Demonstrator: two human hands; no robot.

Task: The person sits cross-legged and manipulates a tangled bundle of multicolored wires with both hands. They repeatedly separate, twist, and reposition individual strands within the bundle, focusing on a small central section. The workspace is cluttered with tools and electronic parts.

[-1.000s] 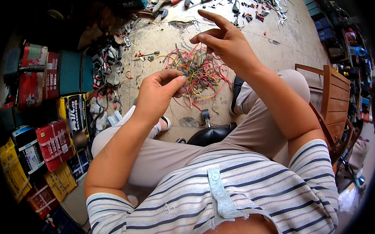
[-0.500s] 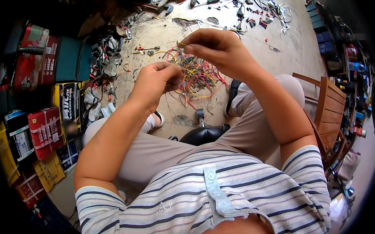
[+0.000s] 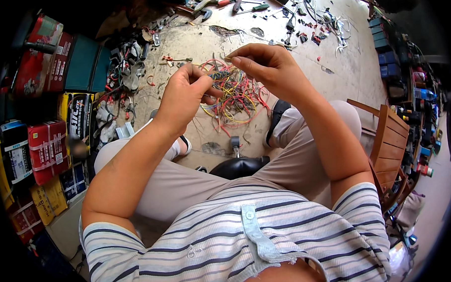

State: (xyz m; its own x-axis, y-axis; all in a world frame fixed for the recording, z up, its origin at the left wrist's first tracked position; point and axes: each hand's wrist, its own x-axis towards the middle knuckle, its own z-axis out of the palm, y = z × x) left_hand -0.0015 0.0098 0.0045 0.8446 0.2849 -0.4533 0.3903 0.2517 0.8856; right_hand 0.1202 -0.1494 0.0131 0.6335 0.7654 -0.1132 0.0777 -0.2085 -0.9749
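Observation:
I sit over a dusty floor with both hands raised above a tangle of red, yellow and green wires [image 3: 234, 93]. My left hand [image 3: 186, 95] is closed around a small bunch of wire ends. My right hand [image 3: 265, 67] pinches a thin wire between thumb and fingertips, just right of the left hand. The two hands are close together, almost touching, and the wire runs between them. The pile lies on the floor between my feet.
Stacked red, yellow and blue boxes [image 3: 46, 142] line the left side. Loose tools and connectors [image 3: 240, 3] lie scattered on the far floor. A wooden chair [image 3: 389, 150] stands at the right, shelves of small parts [image 3: 413, 99] beyond it. A black stool seat [image 3: 239, 166] shows between my knees.
My right hand has come down and left from an open-fingered pose to pinch a wire close to my left hand. The left hand stayed closed on its wires and lifted slightly.

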